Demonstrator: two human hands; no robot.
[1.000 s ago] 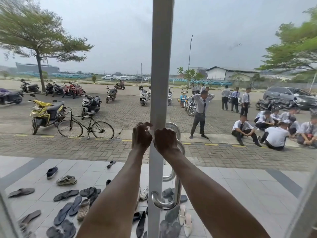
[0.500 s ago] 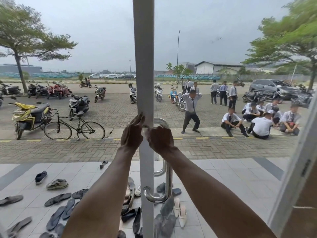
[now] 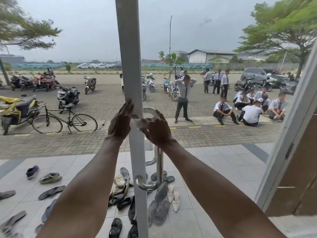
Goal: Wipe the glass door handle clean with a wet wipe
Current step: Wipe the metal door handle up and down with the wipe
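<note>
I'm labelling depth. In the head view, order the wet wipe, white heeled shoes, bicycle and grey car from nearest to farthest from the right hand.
1. wet wipe: at the fingers of the right hand.
2. white heeled shoes: just outside, low centre.
3. bicycle: farther out, left.
4. grey car: far back, right.

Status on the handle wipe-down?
Done: the wipe is out, pinched in the right hand. In hand: it sits at the top bend of the handle; the left hand lies flat on the door frame. Left: the bar and lower bend, which the wipe isn't touching.
</note>
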